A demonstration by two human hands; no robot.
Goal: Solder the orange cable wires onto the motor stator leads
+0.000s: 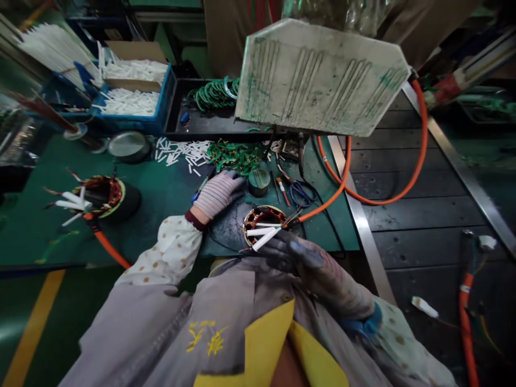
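Grip closed: my right hand pinches white insulating sleeves on a copper-wound stator at twelve o'clock on the green tabletop. My left hand lies near it at eleven o'clock; whether it grasps anything, I cannot tell.

Dim, flat lighting; strong wide-angle distortion.
Edges bowed and soft; pale glare on the green floor; deep shadow at right.

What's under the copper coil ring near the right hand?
The copper coil ring rests on a dark, worn round mat on a green bench. The mat directly beneath it is covered, so unseen.
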